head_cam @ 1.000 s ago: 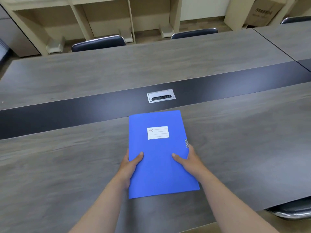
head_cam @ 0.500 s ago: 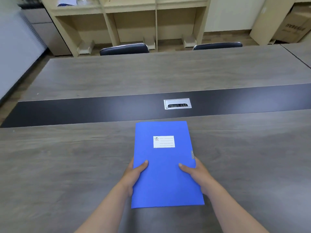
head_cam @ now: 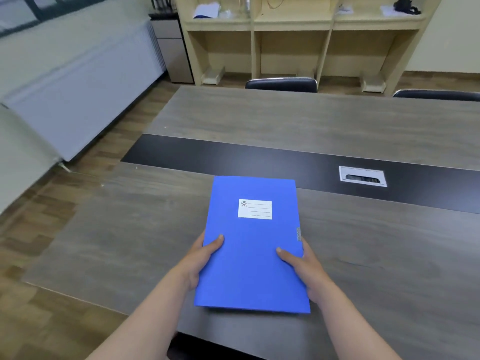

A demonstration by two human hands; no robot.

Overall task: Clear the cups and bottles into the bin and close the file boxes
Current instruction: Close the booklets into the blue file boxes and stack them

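A closed blue file box (head_cam: 253, 245) with a white label on its cover is held flat just above the grey table (head_cam: 363, 255). My left hand (head_cam: 200, 258) grips its left edge, thumb on the cover. My right hand (head_cam: 304, 266) grips its right edge the same way. The fingers of both hands are hidden under the box. No cups, bottles or bin are in view.
A dark strip with a metal cable port (head_cam: 362, 176) runs across the table. Two dark chairs (head_cam: 281, 84) stand at the far side, with beige shelving (head_cam: 293, 35) behind them. The table's left end (head_cam: 85, 216) gives onto wooden floor and a white radiator (head_cam: 85, 92).
The view has swung left, so the table's left end, the floor and the radiator now show. The cable port has shifted to the right. Both hands still hold the box the same way.
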